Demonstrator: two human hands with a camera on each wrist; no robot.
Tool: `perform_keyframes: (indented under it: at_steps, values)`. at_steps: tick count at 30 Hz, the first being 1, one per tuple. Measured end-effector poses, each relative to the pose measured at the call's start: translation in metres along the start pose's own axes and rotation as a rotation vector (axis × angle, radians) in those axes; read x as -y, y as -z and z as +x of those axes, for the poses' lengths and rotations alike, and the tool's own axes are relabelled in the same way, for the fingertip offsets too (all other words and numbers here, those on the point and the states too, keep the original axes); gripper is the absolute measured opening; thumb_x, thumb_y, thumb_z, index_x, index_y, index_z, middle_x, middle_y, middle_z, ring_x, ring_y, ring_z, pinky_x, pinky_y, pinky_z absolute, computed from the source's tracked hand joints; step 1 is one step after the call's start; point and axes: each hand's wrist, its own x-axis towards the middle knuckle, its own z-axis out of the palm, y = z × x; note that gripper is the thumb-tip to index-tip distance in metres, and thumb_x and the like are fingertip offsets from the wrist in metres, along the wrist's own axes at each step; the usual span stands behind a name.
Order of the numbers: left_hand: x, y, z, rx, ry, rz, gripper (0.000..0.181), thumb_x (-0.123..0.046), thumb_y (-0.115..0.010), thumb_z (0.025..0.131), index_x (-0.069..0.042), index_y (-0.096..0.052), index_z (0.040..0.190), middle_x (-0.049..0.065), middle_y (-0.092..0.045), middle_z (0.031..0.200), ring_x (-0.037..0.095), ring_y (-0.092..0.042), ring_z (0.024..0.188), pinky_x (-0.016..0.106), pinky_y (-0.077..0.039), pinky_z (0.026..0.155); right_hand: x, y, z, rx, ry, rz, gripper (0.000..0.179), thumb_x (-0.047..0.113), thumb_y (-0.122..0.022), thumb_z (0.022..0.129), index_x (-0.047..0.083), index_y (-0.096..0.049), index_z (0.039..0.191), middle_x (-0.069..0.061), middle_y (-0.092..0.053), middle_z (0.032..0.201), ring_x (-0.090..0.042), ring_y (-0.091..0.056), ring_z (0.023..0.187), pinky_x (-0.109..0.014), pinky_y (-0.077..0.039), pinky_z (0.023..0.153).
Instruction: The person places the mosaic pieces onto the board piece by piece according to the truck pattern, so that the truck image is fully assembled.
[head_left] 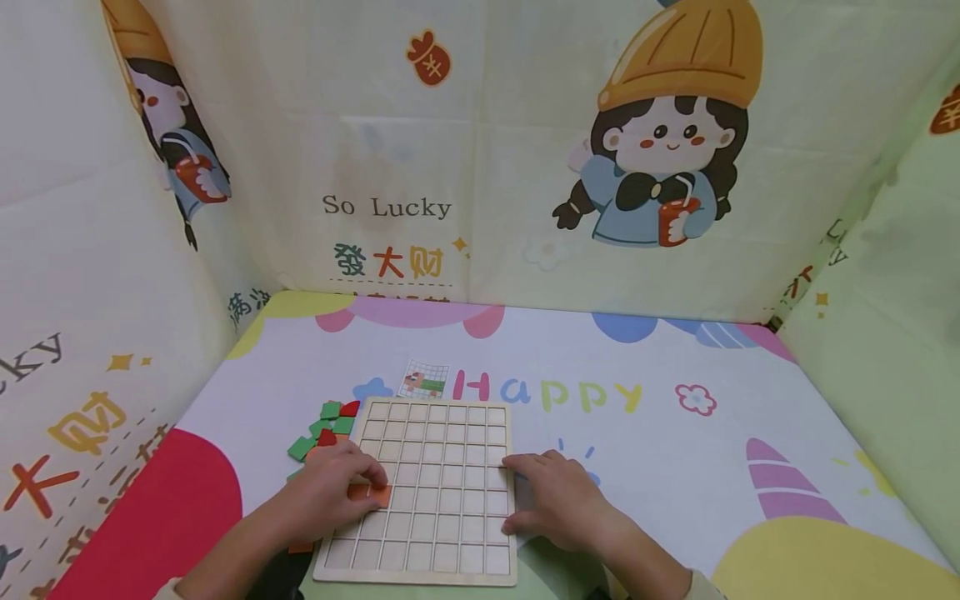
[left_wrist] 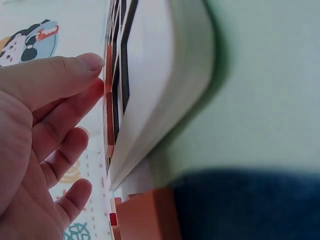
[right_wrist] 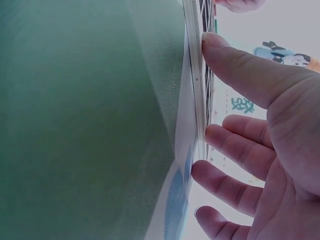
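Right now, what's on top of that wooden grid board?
Orange pieces show by the left hand, on the left side of the grid board. Whatever lies directly beneath that hand is covered and cannot be seen.

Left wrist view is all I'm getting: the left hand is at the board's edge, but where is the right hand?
Observer: The right hand is at the right edge of the wooden grid board.
Operator: Copy. What's lying off its left side that I can't see?
Observer: Several green tiles, loose on that side.
Operator: And past its far edge?
Observer: A small picture card printed with a coloured grid design.
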Motion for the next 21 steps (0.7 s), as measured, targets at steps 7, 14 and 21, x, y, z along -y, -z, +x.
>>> perform_keyframes:
  at_steps: [7,14,21]
  values:
    - [0.002,-0.002,0.002,0.018,0.021,-0.01,0.022,-0.027,-0.086,0.078,-0.03,-0.071,0.094,-0.015,-0.055,0.093,0.012,-0.049,0.093,0.024,-0.048,0.068,-0.002,-0.002,0.001,0.0,-0.004,-0.006,0.068,0.043,-0.086,0.074,0.012,-0.062,0.129,-0.004,-0.067,0.123,-0.026,-0.058,0.104,-0.047,-0.047,0.083]
    - [0.002,0.003,0.003,0.022,0.082,0.034,0.022,-0.024,-0.086,0.077,-0.026,-0.073,0.094,-0.013,-0.058,0.095,0.014,-0.052,0.096,0.027,-0.051,0.072,-0.001,-0.002,0.0,-0.005,0.007,-0.007,0.069,0.043,-0.086,0.073,0.012,-0.062,0.129,-0.003,-0.067,0.123,-0.027,-0.058,0.104,-0.047,-0.047,0.082]
    - [0.005,0.018,0.001,0.009,0.244,-0.049,0.029,-0.023,-0.088,0.076,-0.024,-0.072,0.1,0.0,-0.059,0.11,0.023,-0.052,0.107,0.028,-0.055,0.073,-0.002,-0.003,0.001,-0.008,0.014,-0.008,0.069,0.043,-0.087,0.073,0.012,-0.062,0.129,-0.003,-0.067,0.124,-0.026,-0.058,0.104,-0.047,-0.047,0.081]
